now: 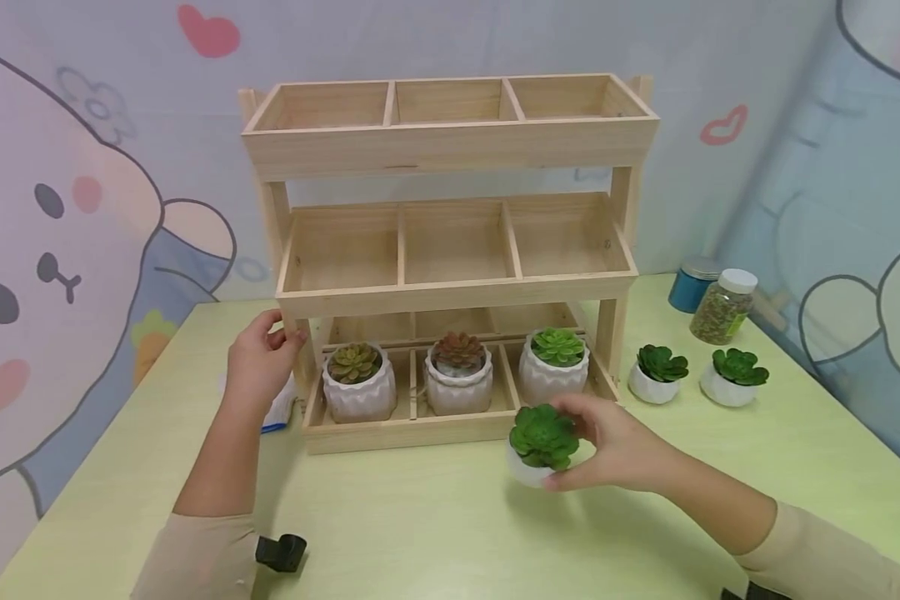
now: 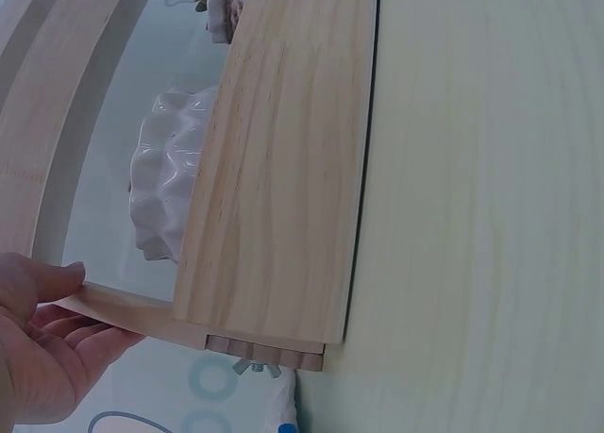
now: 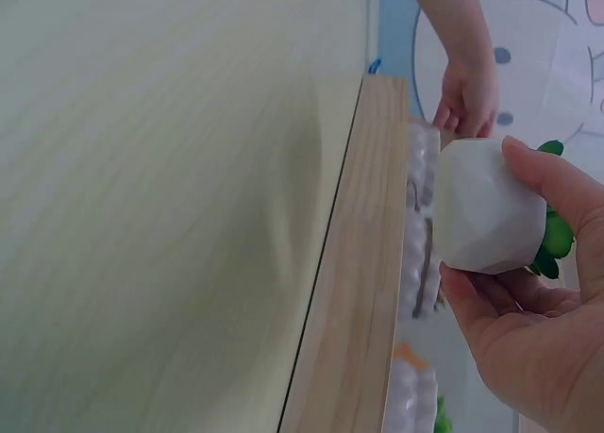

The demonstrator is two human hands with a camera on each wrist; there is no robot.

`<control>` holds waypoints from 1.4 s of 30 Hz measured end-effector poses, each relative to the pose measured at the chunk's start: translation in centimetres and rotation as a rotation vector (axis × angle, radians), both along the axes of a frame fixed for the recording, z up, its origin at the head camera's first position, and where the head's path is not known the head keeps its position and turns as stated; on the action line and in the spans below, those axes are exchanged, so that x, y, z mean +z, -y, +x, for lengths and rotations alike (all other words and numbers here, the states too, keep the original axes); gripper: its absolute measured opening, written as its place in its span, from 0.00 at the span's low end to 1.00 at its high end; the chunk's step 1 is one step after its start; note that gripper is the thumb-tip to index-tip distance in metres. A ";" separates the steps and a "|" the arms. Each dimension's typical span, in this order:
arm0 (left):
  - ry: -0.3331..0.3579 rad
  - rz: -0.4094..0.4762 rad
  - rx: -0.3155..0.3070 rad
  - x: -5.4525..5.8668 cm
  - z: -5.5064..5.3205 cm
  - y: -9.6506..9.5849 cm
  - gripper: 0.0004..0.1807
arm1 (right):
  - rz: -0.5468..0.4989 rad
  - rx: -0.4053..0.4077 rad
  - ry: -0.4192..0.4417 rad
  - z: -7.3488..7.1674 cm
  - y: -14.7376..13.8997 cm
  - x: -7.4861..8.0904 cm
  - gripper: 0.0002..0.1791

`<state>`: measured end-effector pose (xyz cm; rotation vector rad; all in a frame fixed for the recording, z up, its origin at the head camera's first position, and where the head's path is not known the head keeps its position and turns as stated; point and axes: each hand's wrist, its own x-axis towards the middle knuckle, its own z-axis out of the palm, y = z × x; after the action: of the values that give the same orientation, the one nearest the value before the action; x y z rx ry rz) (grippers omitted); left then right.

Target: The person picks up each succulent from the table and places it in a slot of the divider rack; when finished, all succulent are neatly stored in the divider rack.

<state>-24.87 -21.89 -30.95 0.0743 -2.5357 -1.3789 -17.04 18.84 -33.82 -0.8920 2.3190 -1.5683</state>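
Observation:
My right hand [image 1: 607, 442] holds a small potted succulent [image 1: 543, 437] between thumb and fingers, in front of the shelf's bottom tier. Its white faceted pot [image 3: 491, 207] fills much of the right wrist view, the green leaves pointing away. With thumb and fingers around it, my left hand [image 2: 42, 334] grips the left upright [image 2: 142, 315] of the wooden three-tier shelf [image 1: 450, 150]. Three white scalloped pots stand in the bottom tier: an olive-brown succulent [image 1: 355, 363] left, a reddish-brown one [image 1: 459, 353] in the middle, a bright green one [image 1: 558, 346] right.
Two more small potted succulents [image 1: 654, 379] stand on the table right of the shelf. Behind them are a white-lidded jar [image 1: 723, 308] and a blue tin [image 1: 693, 285]. A white item with a blue edge [image 1: 279, 408] lies left of the shelf, partly behind my left arm.

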 end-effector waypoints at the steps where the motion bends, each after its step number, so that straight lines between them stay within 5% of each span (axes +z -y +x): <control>1: -0.004 -0.002 -0.003 0.0 0.0 0.0 0.25 | -0.006 0.016 -0.003 -0.1 0.6 0.0 0.33; 10: -0.010 0.032 -0.025 0.4 -0.4 -0.7 0.24 | -0.078 0.134 -0.039 -1.1 5.3 0.6 0.32; 21: 0.003 0.021 -0.016 0.4 -0.5 -0.5 0.24 | -0.057 0.217 -0.075 -2.4 10.5 3.5 0.31; 29: 0.006 0.022 -0.010 0.3 -0.1 0.0 0.25 | 0.017 0.178 -0.069 -4.2 13.7 6.8 0.31; 37: 0.024 0.035 0.000 0.1 0.0 -0.1 0.26 | -0.056 0.201 -0.082 -5.7 16.0 9.3 0.30; 42: 0.026 0.037 0.004 0.1 0.0 0.0 0.25 | -0.061 0.136 -0.121 -6.5 17.2 10.9 0.32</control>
<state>-24.85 -21.87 -30.89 0.1049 -2.5304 -1.4322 -23.56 1.68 -22.94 -1.1636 2.2452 -1.5773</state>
